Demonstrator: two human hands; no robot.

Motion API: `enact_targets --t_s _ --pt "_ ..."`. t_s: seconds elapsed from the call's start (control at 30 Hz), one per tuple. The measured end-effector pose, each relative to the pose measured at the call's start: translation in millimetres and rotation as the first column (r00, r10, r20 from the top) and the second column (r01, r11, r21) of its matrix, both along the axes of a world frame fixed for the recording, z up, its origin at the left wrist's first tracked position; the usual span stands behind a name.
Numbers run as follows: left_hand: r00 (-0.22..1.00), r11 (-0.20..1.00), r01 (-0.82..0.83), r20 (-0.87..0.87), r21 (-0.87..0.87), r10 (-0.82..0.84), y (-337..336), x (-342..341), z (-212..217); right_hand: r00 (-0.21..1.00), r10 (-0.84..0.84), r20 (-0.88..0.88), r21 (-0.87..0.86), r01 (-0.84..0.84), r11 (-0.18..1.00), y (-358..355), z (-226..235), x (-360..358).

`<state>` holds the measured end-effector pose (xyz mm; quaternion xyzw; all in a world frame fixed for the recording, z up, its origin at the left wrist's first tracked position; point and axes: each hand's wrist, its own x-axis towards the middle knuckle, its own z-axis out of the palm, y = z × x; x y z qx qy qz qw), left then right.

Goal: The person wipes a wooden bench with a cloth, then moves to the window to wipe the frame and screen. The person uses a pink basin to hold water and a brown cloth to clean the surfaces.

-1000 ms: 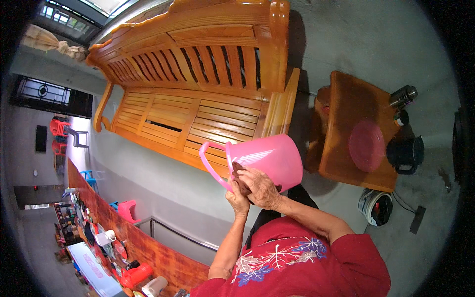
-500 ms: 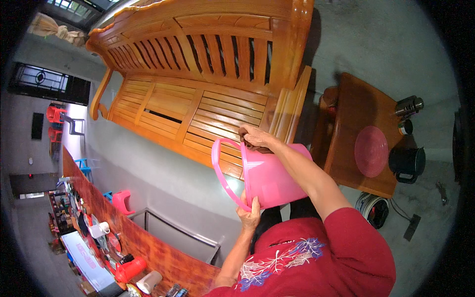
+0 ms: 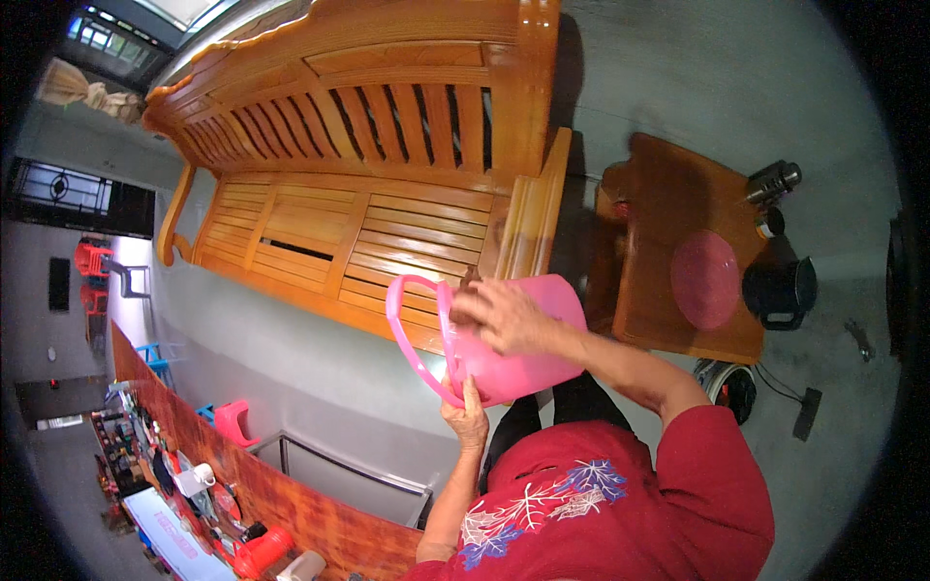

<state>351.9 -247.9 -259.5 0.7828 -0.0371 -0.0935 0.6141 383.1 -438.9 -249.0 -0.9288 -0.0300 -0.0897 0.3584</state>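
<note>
A pink plastic bucket [image 3: 528, 358] is tilted on its side before me, its mouth and looped handle [image 3: 399, 334] toward the left. My left hand [image 3: 467, 416] grips the rim at its near side, thumb on the outer wall. Against the upper outer wall by the rim, my right hand [image 3: 509, 318] presses a brown cloth [image 3: 467, 288], its fingers bent over the cloth and slightly blurred. Most of the cloth is hidden under that hand. Behind the bucket stands a long wooden bench [image 3: 417, 232] with a slatted seat and back.
To the right, a wooden side table [image 3: 644, 252] holds a pink round lid or plate [image 3: 704, 281], a dark pot [image 3: 780, 290] and a thermos [image 3: 772, 182]. At lower left, a long reddish wooden table [image 3: 320, 528] carries clutter. A pink stool [image 3: 232, 423] stands beyond it.
My right hand has moved with the cloth from the rim's far edge down onto the bucket's outer wall. The left hand keeps its hold, and the whole view has shifted slightly.
</note>
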Motion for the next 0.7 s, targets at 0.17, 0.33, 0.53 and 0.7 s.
enact_targets --t_s 0.17,0.33,0.53,0.7 --pt "0.999 0.998 -0.032 -0.005 -0.046 0.032 -4 5 -5 0.982 0.081 0.168 -0.139 -0.058 0.989 12 16 -85" --pt "1.0 0.999 0.016 0.017 -0.028 -0.015 16 1 -35 0.994 -0.095 -0.057 0.009 0.096 0.995 -34 2 -68" --pt "0.999 0.998 0.032 -0.021 -0.056 -0.034 7 -2 -3 0.707 0.092 -0.702 0.53 0.432 0.73 -109 -34 -24" --pt "0.997 0.998 -0.018 -0.076 -0.053 0.014 13 6 -13 0.611 -0.02 -0.791 0.583 0.763 0.281 -118 -96 -24"
